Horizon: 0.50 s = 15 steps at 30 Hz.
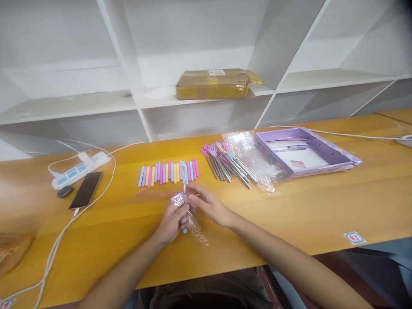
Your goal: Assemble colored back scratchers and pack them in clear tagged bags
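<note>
A light blue back scratcher (184,169) with a metal rod points away from me at the table's middle. My left hand (170,224) is closed around its lower part, together with a crinkled clear plastic bag (197,229). A light blue end shows below the fingers. My right hand (210,206) has its fingertips pinched at the rod, just above the left hand. Beyond them lies a row of pastel handle pieces (161,174) in blue, yellow, pink and purple. To the right is a pile of back scratchers (230,165) with metal rods and colored hand-shaped heads.
Clear plastic bags (254,156) lie beside a purple open box (317,165) on the right. At left are a power strip (80,169), a phone (86,190), a small black object (65,191) and white cables (53,249). A taped parcel (212,86) sits on the shelf.
</note>
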Motion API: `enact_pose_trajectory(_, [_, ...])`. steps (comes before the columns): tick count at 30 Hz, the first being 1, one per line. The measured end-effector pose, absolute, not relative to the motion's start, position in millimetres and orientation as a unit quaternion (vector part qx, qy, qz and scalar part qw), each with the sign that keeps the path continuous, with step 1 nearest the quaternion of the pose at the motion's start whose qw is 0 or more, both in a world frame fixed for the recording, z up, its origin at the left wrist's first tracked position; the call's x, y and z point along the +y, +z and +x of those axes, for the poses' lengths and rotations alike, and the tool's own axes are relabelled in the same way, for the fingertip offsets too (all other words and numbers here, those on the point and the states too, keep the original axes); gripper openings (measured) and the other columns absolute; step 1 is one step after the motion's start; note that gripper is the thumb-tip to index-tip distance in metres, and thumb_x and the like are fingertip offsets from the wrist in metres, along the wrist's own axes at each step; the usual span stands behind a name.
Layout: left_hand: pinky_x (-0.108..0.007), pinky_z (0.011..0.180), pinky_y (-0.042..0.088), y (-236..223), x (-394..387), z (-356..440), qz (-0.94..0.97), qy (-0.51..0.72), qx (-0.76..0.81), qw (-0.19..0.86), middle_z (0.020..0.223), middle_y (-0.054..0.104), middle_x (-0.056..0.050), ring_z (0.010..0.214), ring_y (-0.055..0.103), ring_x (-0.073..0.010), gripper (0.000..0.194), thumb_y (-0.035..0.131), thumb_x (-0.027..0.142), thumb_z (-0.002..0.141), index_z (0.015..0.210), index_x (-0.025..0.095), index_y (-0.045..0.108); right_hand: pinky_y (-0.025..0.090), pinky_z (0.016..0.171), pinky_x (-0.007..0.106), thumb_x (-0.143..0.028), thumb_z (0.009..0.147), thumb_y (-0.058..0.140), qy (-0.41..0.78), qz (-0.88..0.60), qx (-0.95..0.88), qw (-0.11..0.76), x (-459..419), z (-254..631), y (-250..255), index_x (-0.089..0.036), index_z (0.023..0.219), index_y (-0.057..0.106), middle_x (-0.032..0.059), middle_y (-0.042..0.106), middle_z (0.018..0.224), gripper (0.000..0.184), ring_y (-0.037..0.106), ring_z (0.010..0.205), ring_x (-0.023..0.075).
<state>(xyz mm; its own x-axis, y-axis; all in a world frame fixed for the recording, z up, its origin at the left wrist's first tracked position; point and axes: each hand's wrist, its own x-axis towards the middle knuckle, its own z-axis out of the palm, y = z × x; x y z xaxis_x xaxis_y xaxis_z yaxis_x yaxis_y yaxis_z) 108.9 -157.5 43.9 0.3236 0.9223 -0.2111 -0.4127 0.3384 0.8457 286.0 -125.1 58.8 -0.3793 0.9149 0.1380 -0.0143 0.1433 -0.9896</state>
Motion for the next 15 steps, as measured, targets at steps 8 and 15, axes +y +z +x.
enact_pose_trajectory(8, [-0.021,0.055,0.045,42,-157,110,0.341,0.493,0.376,0.707,0.090,0.067,-0.001,0.062,0.055,-0.0078,0.039,0.091,0.052,0.083,0.094,0.018,0.076,0.048,0.056,0.020,-0.078,0.086,0.077,0.679,-0.314,-0.371,0.550,-92,280,58,-0.023,0.087,0.056,-0.0050,0.056,0.073,0.059,0.050,0.060,0.0093])
enact_pose_trajectory(15, [-0.018,0.056,0.046,54,-134,80,0.311,0.603,0.379,0.630,0.083,0.062,0.005,0.062,0.054,-0.0067,0.038,0.091,0.034,0.084,0.115,0.025,0.072,0.021,0.037,0.021,-0.075,0.104,0.052,0.556,-0.412,-0.455,0.560,-109,327,56,-0.023,0.091,0.059,-0.0079,0.036,0.064,0.054,0.022,0.044,0.0079])
